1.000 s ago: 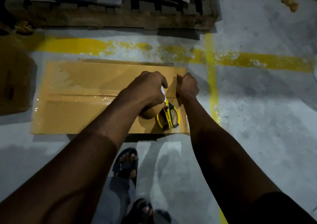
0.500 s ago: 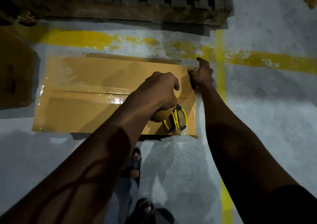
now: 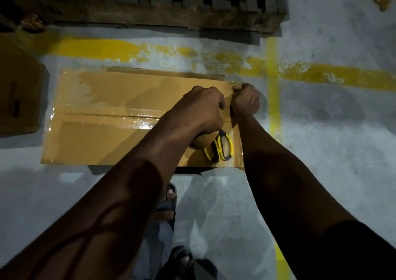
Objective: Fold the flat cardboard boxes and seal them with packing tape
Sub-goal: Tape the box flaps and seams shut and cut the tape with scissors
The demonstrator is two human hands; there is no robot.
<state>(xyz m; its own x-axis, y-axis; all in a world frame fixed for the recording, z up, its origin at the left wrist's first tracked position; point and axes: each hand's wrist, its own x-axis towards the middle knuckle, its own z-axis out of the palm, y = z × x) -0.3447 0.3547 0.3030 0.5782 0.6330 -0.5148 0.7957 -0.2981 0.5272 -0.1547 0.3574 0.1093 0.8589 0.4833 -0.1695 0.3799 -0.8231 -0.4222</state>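
A: What moved?
B: The right hand (image 3: 246, 100), from the box's (image 3: 120, 99) middle seam along the right edge to its far corner.
A: Its forefinger?
B: Pointed out half a second ago; curled in now.

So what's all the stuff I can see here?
cardboard box: one, brown, lying flat in the middle
second box: one, brown, at the left edge
tape roll: one, tan, under the left hand
scissors: one pair, yellow and black, beside the tape roll
pallet: one, dark wood, along the top
floor lines: two, yellow, crossing at upper right
sandals: two, dark, at the bottom
left hand: grips the tape roll
right hand: fingers curled, at the cardboard box's far right corner
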